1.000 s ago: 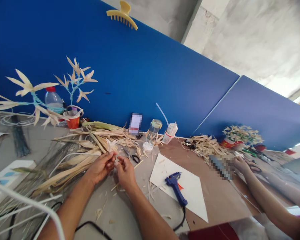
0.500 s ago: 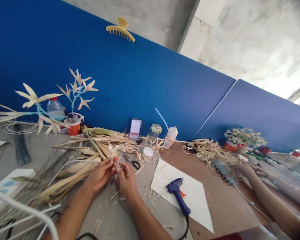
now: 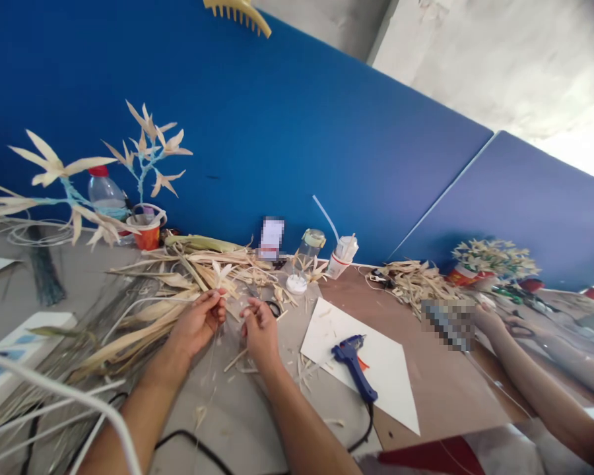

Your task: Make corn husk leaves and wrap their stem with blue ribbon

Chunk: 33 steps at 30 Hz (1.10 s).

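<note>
My left hand (image 3: 202, 320) is closed, pinching the base of a small pale flower (image 3: 221, 272) made of husk-like petals, which points up. To its right, apart from it, is my right hand (image 3: 261, 333) with the fingers curled together. Whether something thin is between those fingertips I cannot make out. Dry corn husks (image 3: 153, 310) lie in a heap beside and behind my left hand. Just behind my right hand, scissors (image 3: 273, 308) show only part of their dark handle. A blue glue gun (image 3: 355, 366) rests on a white sheet (image 3: 393, 396) to the right.
Husk flowers on blue-wrapped stems (image 3: 146, 161) stand in a red cup (image 3: 146, 237) at back left. A power strip (image 3: 20, 359) and white cables are at left. A jar (image 3: 311, 244) and phone (image 3: 271, 237) stand along the blue partition (image 3: 277, 132). Another person's arms (image 3: 534, 389) are at right.
My right hand has moved away from the flower to the right, opening a gap between the hands. My left hand still pinches the flower. The view has tilted down a little.
</note>
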Tool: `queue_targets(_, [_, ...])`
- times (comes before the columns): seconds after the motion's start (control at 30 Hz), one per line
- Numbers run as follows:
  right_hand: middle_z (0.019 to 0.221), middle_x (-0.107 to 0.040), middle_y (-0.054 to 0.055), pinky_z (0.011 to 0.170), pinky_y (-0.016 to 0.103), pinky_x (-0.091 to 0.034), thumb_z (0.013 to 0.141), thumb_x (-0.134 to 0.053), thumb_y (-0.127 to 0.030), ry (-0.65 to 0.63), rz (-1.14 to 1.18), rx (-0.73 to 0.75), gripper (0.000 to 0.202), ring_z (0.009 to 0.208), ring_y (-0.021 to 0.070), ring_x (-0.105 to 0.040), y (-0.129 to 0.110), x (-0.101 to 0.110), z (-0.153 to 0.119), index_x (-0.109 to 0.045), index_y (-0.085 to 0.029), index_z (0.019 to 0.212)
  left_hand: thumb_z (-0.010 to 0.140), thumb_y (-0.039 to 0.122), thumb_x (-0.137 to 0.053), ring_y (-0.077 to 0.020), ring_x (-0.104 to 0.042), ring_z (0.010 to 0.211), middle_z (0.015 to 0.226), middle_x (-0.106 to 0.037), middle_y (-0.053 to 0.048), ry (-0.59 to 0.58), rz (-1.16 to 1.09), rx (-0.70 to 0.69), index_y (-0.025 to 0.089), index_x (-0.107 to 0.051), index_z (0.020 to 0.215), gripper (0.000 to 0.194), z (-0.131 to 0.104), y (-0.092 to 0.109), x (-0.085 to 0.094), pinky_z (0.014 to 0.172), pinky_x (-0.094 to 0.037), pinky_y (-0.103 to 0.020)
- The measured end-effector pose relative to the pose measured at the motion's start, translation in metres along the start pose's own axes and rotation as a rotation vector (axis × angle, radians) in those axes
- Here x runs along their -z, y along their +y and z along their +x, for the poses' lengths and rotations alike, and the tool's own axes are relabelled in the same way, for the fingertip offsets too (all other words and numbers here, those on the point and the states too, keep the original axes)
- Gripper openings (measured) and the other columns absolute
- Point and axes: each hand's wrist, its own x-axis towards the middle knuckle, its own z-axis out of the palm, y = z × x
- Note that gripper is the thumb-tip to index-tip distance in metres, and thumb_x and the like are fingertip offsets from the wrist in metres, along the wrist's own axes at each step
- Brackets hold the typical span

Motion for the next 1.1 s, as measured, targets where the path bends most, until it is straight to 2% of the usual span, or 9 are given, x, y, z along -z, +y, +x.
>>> queue_targets(0.1, [0.078, -0.058, -0.001, 0.040, 0.020, -0.034, 0.072, -0.046, -0.021, 0.057, 0.066, -0.057, 0.031, 0.041, 0.0054, -0.041, -0.005, 0.006, 0.005, -0.057, -0.018, 0.101, 0.077, 0.007, -0.060, -0.0065, -0.049, 0.046, 0.058, -0.056, 0.000, -0.012, -0.002, 0.014, 0.011, -0.065, 0.083, 0.009, 0.001, 0.001, 0.002, 0.042, -0.042, -0.016])
queue_targets(0.23, [0.070, -0.055, -0.003, 0.044, 0.020, -0.032, 0.069, -0.048, -0.020, 0.120, 0.099, -0.037, 0.028, 0.046, 0.0063, -0.039, -0.008, 0.011, 0.011, -0.058, -0.017, 0.094, 0.077, 0.010, -0.061, -0.0054, -0.044, 0.043, 0.054, -0.051, 0.002, -0.037, 0.029, 0.031, 0.010, -0.064, 0.081, 0.006, 0.001, 0.000, 0.003, 0.040, -0.036, -0.016])
queue_targets(0.37, [0.073, -0.056, -0.002, 0.046, 0.021, -0.034, 0.069, -0.051, -0.024, 0.118, 0.149, -0.072, 0.027, 0.047, 0.0071, -0.040, -0.007, 0.014, 0.015, -0.057, -0.018, 0.095, 0.074, 0.010, -0.063, -0.0033, -0.037, 0.039, 0.051, -0.048, 0.004, -0.046, 0.033, 0.042, 0.010, -0.063, 0.078, 0.004, 0.000, 0.000, 0.001, 0.037, -0.030, -0.015])
queue_targets(0.67, [0.072, -0.057, -0.002, 0.047, 0.021, -0.037, 0.070, -0.052, -0.024, 0.125, 0.131, -0.034, 0.024, 0.050, 0.0082, -0.042, -0.006, 0.018, 0.019, -0.056, -0.019, 0.093, 0.066, 0.006, -0.067, 0.0002, -0.031, 0.036, 0.063, -0.055, 0.003, -0.050, 0.036, 0.067, 0.011, -0.057, 0.070, 0.012, -0.003, 0.002, -0.004, 0.036, -0.027, -0.016])
queue_targets(0.87, [0.069, -0.053, -0.004, 0.045, 0.020, -0.035, 0.068, -0.054, -0.025, 0.127, 0.161, -0.033, 0.024, 0.048, 0.0066, -0.040, -0.004, 0.019, 0.021, -0.055, -0.018, 0.091, 0.065, 0.005, -0.068, 0.0002, -0.028, 0.037, 0.056, -0.047, 0.006, -0.119, 0.070, 0.102, 0.010, -0.059, 0.069, 0.011, -0.003, 0.002, -0.001, 0.036, -0.026, -0.015])
queue_targets(1.1, [0.070, -0.055, -0.004, 0.045, 0.020, -0.033, 0.068, -0.053, -0.023, 0.164, 0.164, -0.004, 0.025, 0.047, 0.0061, -0.040, -0.002, 0.023, 0.025, -0.055, -0.017, 0.092, 0.066, 0.004, -0.066, -0.0001, -0.027, 0.037, 0.054, -0.044, 0.007, -0.131, 0.079, 0.110, 0.010, -0.059, 0.073, 0.012, -0.003, 0.002, -0.001, 0.037, -0.025, -0.015])
